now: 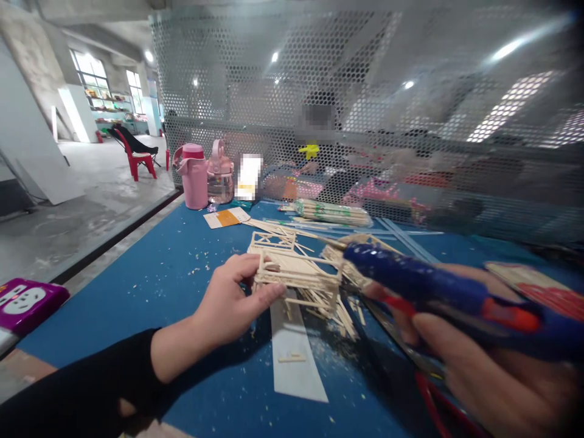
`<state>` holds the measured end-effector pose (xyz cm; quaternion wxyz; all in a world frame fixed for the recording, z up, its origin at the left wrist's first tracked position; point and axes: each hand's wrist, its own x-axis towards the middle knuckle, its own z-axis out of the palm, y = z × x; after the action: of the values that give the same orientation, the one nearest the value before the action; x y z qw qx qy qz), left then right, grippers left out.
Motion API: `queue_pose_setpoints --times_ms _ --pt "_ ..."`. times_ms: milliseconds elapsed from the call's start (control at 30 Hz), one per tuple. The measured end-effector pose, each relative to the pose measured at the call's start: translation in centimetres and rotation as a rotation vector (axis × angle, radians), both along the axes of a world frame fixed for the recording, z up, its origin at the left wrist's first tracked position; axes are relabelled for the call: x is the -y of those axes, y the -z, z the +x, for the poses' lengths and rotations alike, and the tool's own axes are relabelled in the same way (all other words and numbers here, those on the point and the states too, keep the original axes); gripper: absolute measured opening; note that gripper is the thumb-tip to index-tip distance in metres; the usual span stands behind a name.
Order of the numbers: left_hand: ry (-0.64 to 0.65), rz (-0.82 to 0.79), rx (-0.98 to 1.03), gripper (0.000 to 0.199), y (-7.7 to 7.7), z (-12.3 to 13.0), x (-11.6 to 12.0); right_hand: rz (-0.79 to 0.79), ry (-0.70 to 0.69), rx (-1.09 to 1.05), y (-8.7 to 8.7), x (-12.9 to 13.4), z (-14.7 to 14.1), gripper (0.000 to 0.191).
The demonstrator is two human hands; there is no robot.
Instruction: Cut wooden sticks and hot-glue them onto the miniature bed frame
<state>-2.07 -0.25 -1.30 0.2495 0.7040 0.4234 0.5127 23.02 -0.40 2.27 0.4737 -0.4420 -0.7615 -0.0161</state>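
Your left grip [228, 299] pinches a wooden-stick frame [303, 272] over the table [177, 286] while your right grip [488, 368] clasps a blue hot-glue gun [415, 281], its blurred nozzle [335, 244] seemingly near the frame

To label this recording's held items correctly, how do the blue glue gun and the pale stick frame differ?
Colour: the glue gun is dark blue with red-orange parts; the stick frame is a pale wood tone.
Build: the glue gun has a solid, bulky body; the stick frame is an open structure of thin sticks.
Hold: the right hand has the glue gun, the left hand the stick frame.
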Motion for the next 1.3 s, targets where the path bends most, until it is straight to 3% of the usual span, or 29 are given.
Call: queue_pose_setpoints --times_ms 100,167,300,633,1300 --pt "0.007 -0.029 0.011 0.022 -0.1 0.1 0.1 0.180 -0.056 0.234 -0.1 1.2 -1.1 0.010" --pt "0.015 -0.039 0.014 0.022 -0.1 0.2 0.2 0.224 -0.040 0.273 -0.2 1.0 -1.5 0.010" --pt "0.015 -0.027 0.003 0.021 -0.1 0.2 0.3 0.158 -0.088 0.250 0.2 0.4 -1.6 0.019" --pt "0.025 -0.027 0.016 0.020 -0.2 0.2 0.3 0.018 -0.121 0.192 0.5 0.7 -1.9 0.017" --pt "0.020 -0.031 0.003 0.021 -0.3 0.2 0.3 0.060 -0.073 0.244 0.5 0.6 -1.7 0.019"
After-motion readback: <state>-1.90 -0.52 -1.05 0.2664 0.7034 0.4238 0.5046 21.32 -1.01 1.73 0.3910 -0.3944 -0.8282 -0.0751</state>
